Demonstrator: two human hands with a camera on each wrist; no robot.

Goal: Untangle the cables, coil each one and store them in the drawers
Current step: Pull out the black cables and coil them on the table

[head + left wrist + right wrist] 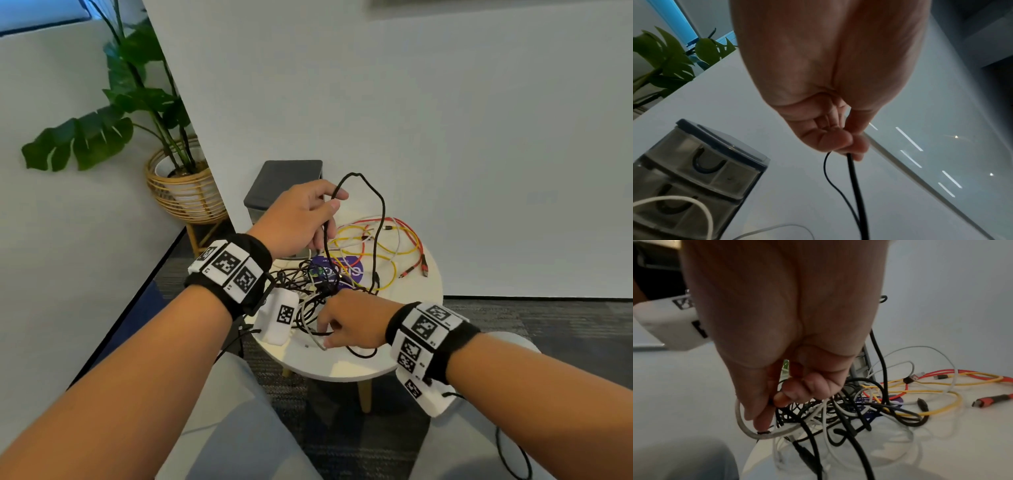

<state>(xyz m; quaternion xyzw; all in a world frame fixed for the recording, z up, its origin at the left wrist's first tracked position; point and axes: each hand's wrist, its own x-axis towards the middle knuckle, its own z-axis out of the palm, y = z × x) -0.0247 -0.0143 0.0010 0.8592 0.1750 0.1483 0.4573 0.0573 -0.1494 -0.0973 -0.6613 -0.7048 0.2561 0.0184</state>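
A tangle of black, white and grey cables (315, 287) lies on a small round white table (349, 363). My left hand (305, 219) is raised above it and pinches a black braided cable (378, 219) that loops up over my fingers; in the left wrist view the black braided cable (856, 186) hangs down from my fingers (846, 142). My right hand (346, 325) sits low at the near side of the tangle, fingers (777, 395) curled round a grey cable (748, 431). Yellow cable (373, 253) and red cable (416, 240) lie loose at the far right. The drawer unit (284, 185) stands behind, its drawers (701, 167) shut.
A purple card (346, 270) lies under the cables. A potted plant in a wicker stand (181, 185) is at the far left beside a white wall corner. The table's near rim is just above my knees (239, 428). Grey carpet surrounds the table.
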